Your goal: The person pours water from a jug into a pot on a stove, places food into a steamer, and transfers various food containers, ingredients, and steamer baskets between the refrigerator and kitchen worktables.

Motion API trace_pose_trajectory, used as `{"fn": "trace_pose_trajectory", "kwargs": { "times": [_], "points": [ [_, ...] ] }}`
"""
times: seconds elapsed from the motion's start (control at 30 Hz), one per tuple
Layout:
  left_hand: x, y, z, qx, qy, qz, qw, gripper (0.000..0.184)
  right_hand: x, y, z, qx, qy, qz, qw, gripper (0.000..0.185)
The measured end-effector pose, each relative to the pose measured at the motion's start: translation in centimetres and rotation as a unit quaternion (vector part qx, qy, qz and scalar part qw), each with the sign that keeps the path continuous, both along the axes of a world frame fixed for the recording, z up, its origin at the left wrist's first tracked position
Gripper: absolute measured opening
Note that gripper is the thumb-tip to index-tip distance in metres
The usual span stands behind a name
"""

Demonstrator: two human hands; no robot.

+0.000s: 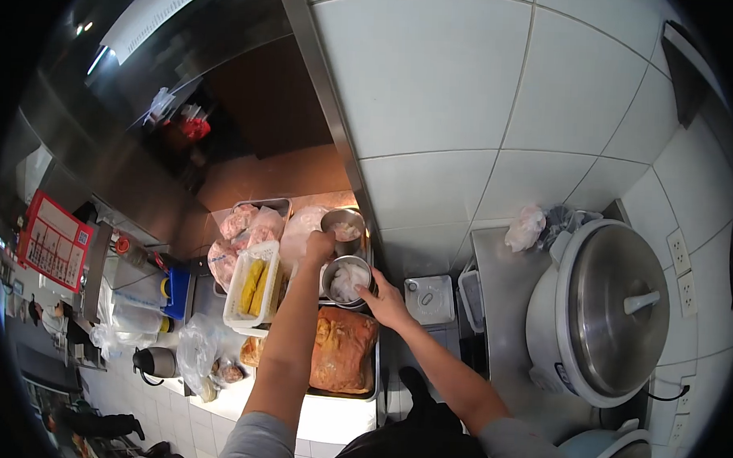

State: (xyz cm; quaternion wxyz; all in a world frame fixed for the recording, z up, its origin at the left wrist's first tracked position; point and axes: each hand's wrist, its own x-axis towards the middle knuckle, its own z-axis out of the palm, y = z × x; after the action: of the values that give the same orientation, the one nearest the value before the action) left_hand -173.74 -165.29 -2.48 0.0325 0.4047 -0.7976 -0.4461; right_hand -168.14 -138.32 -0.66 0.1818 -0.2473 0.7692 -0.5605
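My right hand (390, 302) grips the right side of a round steel container (326, 289) with whitish, translucent pieces (349, 278) in it; the thumb lies over the rim. Just behind stands a second round steel container (350, 247) with pinkish pieces inside. At its left rim my left hand (320, 247) is closed, its fingertips partly hidden. Below my hands a large orange-brown slab of meat (344, 351) lies in a dark tray. Left of my left forearm, a white plastic basket (233, 305) holds yellow, elongated pieces (255, 286).
Bagged pink meat (237, 221) sits in metal trays at the back left. A large steel-lidded cooker (614, 310) stands on the right counter. A lidded clear box (429, 300) is low between the counters. A steel-edged tiled wall (420, 77) rises behind.
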Motion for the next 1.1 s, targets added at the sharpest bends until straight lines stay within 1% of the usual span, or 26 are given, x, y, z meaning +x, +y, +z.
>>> {"fn": "trace_pose_trajectory", "kwargs": {
  "times": [0.03,0.07,0.1,0.17,0.2,0.23,0.27,0.33,0.37,0.43,0.47,0.5,0.53,0.57,0.6,0.67,0.7,0.8,0.83,0.97,1.03,1.07,1.1],
  "points": [
    [-0.6,-0.5,-1.5,-0.082,-0.001,-0.029,0.996,0.055,0.0,0.0,0.0,-0.004,0.014,-0.006,1.000,0.069],
    [-0.3,0.8,0.7,-0.164,-0.004,-0.055,0.985,0.058,-0.1,0.0,-0.1,-0.007,0.027,-0.010,1.000,0.068],
    [0.0,2.1,2.9,-0.079,-0.046,-0.022,0.996,0.067,-0.3,-0.1,-0.2,-0.009,0.021,-0.004,1.000,0.068],
    [-0.1,1.3,2.4,-0.077,-0.046,-0.018,0.996,0.068,-1.0,-0.2,-0.4,-0.010,0.004,0.012,1.000,0.066],
    [0.6,0.9,1.8,-0.074,-0.048,-0.012,0.996,0.069,-1.5,-0.1,-0.6,-0.031,-0.093,0.034,0.995,0.064],
    [2.0,2.3,4.0,-0.081,-0.029,-0.008,0.996,0.058,-2.0,0.0,-0.9,-0.045,-0.189,0.046,0.980,0.062],
    [4.0,3.0,4.8,-0.137,0.001,-0.053,0.989,0.056,-2.7,0.3,-1.1,-0.094,-0.289,0.058,0.951,0.061],
    [8.9,4.7,5.3,-0.249,0.062,-0.143,0.956,0.052,-3.4,1.4,-1.4,-0.117,-0.300,0.098,0.941,0.063],
    [10.6,5.6,6.0,-0.210,0.049,-0.129,0.968,0.045,-3.7,1.8,-1.9,-0.104,-0.297,0.127,0.941,0.067],
    [13.1,7.3,6.9,-0.127,0.027,-0.100,0.986,0.032,-3.1,1.8,-0.3,-0.084,-0.277,0.137,0.947,0.069],
    [13.7,7.3,5.9,-0.132,0.029,-0.086,0.987,0.032,-2.9,1.6,0.5,-0.078,-0.263,0.143,0.951,0.068],
    [13.9,7.1,4.5,-0.139,0.032,-0.074,0.987,0.032,-2.8,1.0,-0.2,-0.041,-0.141,0.122,0.982,0.064],
    [14.0,7.2,4.0,-0.145,0.036,-0.062,0.987,0.032,-2.6,0.2,-0.6,-0.005,-0.016,0.099,0.995,0.060],
    [14.2,7.3,3.5,-0.168,0.047,-0.055,0.983,0.023,-2.4,-0.1,-1.2,0.030,0.109,0.074,0.991,0.056],
    [14.4,7.4,3.0,-0.172,0.054,-0.043,0.983,0.021,-2.2,-0.2,-1.7,0.046,0.129,0.056,0.989,0.052],
    [14.8,8.3,4.1,-0.180,0.066,-0.020,0.981,0.017,-1.4,-0.6,0.3,0.075,0.166,0.020,0.983,0.044],
    [15.1,8.9,5.0,-0.172,0.073,-0.009,0.982,0.015,-1.0,-1.0,1.2,0.049,0.204,0.000,0.978,0.033],
    [15.8,9.9,6.4,-0.176,0.087,0.016,0.980,0.014,-1.6,-2.2,1.1,0.112,0.233,-0.011,0.966,0.027],
    [15.9,10.0,6.3,-0.178,0.084,0.019,0.980,0.014,-1.6,-2.6,1.4,0.105,0.260,-0.023,0.960,0.022],
    [16.7,10.3,5.6,-0.172,0.080,0.036,0.981,0.014,-3.0,-3.8,2.2,0.114,0.250,0.001,0.961,0.021],
    [16.4,10.3,6.1,-0.177,0.087,0.048,0.979,0.014,-3.5,-4.1,2.5,0.122,0.221,0.015,0.967,0.020],
    [16.2,10.2,6.7,-0.170,0.063,0.041,0.983,0.014,-3.7,-4.2,2.5,0.126,0.207,0.023,0.970,0.020],
    [15.9,10.0,7.5,-0.164,0.040,0.035,0.985,0.015,-4.1,-4.5,1.9,0.136,0.219,0.016,0.966,0.020]
  ]
}}
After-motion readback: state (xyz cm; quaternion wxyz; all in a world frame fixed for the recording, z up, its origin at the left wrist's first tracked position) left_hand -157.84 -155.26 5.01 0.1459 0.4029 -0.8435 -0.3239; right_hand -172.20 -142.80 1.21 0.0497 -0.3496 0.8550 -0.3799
